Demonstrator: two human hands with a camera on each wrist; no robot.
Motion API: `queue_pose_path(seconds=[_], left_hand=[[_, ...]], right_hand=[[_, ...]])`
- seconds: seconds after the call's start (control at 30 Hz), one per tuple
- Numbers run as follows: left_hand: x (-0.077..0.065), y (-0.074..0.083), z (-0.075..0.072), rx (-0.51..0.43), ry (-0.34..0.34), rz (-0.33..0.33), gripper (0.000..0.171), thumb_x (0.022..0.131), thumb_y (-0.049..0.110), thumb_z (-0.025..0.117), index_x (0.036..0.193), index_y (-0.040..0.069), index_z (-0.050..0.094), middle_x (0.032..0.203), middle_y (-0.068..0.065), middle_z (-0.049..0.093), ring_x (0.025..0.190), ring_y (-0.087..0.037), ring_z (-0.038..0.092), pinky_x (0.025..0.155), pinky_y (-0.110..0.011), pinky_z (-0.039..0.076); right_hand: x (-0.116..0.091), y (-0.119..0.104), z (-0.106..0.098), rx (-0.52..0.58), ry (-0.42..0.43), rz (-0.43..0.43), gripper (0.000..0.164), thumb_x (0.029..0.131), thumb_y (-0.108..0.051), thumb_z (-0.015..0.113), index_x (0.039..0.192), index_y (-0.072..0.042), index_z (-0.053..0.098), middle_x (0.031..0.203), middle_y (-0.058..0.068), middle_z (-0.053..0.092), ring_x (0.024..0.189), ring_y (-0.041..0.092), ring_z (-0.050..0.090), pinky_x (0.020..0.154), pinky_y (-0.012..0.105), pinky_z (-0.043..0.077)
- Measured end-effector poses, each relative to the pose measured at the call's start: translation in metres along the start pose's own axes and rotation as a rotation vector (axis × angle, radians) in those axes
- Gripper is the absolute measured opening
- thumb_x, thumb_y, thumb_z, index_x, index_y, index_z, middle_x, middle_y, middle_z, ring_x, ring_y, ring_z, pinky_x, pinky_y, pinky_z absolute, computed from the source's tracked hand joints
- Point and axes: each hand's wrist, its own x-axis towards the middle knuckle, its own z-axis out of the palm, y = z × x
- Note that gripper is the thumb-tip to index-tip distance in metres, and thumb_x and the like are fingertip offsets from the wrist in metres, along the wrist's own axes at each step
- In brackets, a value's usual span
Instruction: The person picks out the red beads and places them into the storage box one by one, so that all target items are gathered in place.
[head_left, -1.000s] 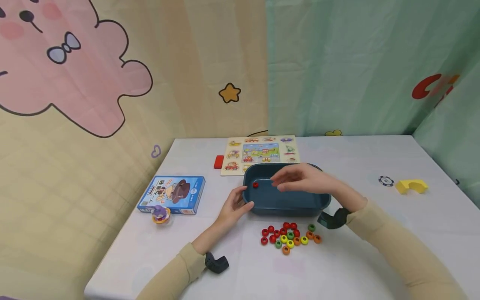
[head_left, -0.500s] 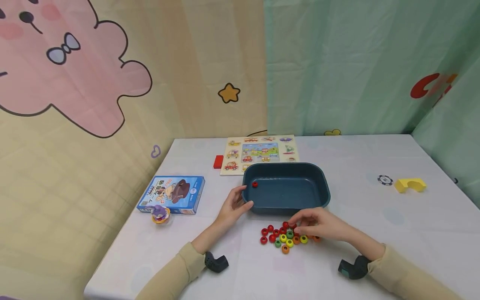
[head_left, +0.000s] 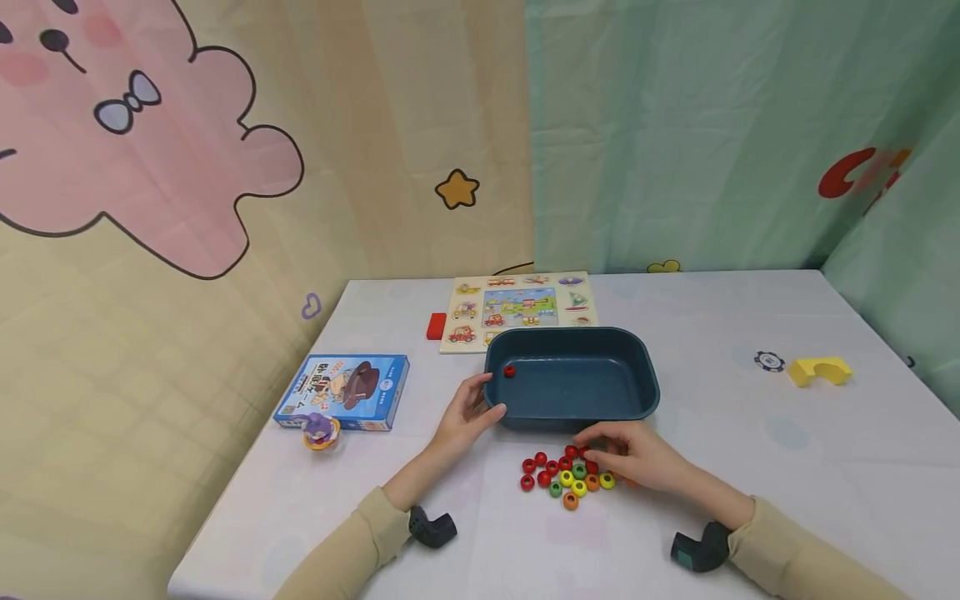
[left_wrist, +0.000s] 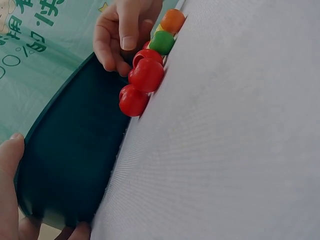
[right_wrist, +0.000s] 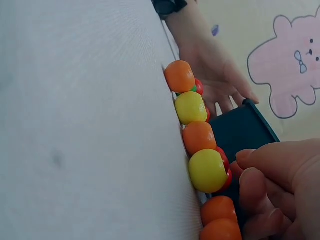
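Note:
A dark teal plastic tub (head_left: 573, 383) stands mid-table, one red bead (head_left: 509, 372) lying inside near its left end. My left hand (head_left: 469, 410) grips that end, thumb and fingers spread around the rim and wall. In front of the tub lies a loose cluster of red, green, yellow and orange beads. At its back right, my right hand (head_left: 637, 454) pinches a red bead (head_left: 583, 453) between thumb and forefinger, low over the table. The right wrist view shows its curled fingers beside yellow (right_wrist: 207, 171) and orange beads; the pinched bead is mostly hidden there.
Behind the tub lies a wooden vehicle puzzle board (head_left: 521, 308), with a red block (head_left: 437, 326) beside it. At left are a blue box (head_left: 345, 392) and a small purple toy figure (head_left: 321, 430). A yellow arch block (head_left: 820, 372) sits at right.
My right hand has come down from above the tub to the beads in front, its fingers closing at a red one. My left hand keeps its grip on the tub.

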Motion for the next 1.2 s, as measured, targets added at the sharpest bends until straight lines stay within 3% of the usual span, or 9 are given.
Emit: queue_pose_path(seconds=[0.2,0.53,0.77,1.07,1.2], left_hand=[[0.001,-0.001,0.0,-0.002,-0.007,0.009,0.062,0.085,0.023,0.061,0.134,0.001,0.03,0.139,-0.017,0.031,0.127,-0.029,0.03,0.1,-0.038,0.031],[0.001,0.001,0.0,-0.022,-0.011,0.014,0.06,0.085,0.017,0.061,0.133,0.0,0.03,0.139,-0.019,0.032,0.127,-0.03,0.03,0.1,-0.038,0.031],[0.009,-0.028,-0.001,-0.008,0.03,0.013,0.062,0.082,0.029,0.064,0.133,0.011,0.035,0.138,-0.009,0.037,0.125,-0.019,0.036,0.097,-0.032,0.035],[0.008,-0.029,-0.001,-0.003,0.029,0.028,0.063,0.082,0.029,0.065,0.133,0.009,0.034,0.138,-0.012,0.037,0.125,-0.024,0.035,0.098,-0.034,0.035],[0.008,-0.027,-0.002,-0.004,0.025,0.014,0.063,0.082,0.03,0.064,0.133,0.01,0.034,0.138,-0.011,0.036,0.125,-0.022,0.035,0.098,-0.033,0.035]], right_hand=[[0.0,0.003,0.001,-0.055,0.03,-0.048,0.021,0.083,-0.019,0.063,0.103,-0.014,0.064,0.057,-0.01,0.051,0.043,0.004,0.04,0.035,0.019,0.035],[0.001,0.006,0.002,-0.142,0.041,-0.024,0.02,0.082,-0.018,0.065,0.101,-0.021,0.065,0.06,-0.011,0.05,0.048,0.004,0.042,0.04,0.017,0.036],[0.002,0.001,0.004,-0.207,0.044,0.01,0.024,0.078,-0.015,0.069,0.1,-0.022,0.065,0.056,-0.012,0.048,0.046,0.004,0.042,0.039,0.018,0.037],[0.001,0.001,0.005,-0.254,0.073,-0.02,0.025,0.075,-0.017,0.071,0.099,-0.021,0.066,0.059,-0.015,0.05,0.048,0.003,0.043,0.041,0.018,0.04],[-0.001,-0.003,0.004,-0.256,0.092,-0.072,0.026,0.074,-0.018,0.073,0.099,-0.019,0.065,0.07,-0.015,0.055,0.051,0.001,0.046,0.044,0.018,0.043]])
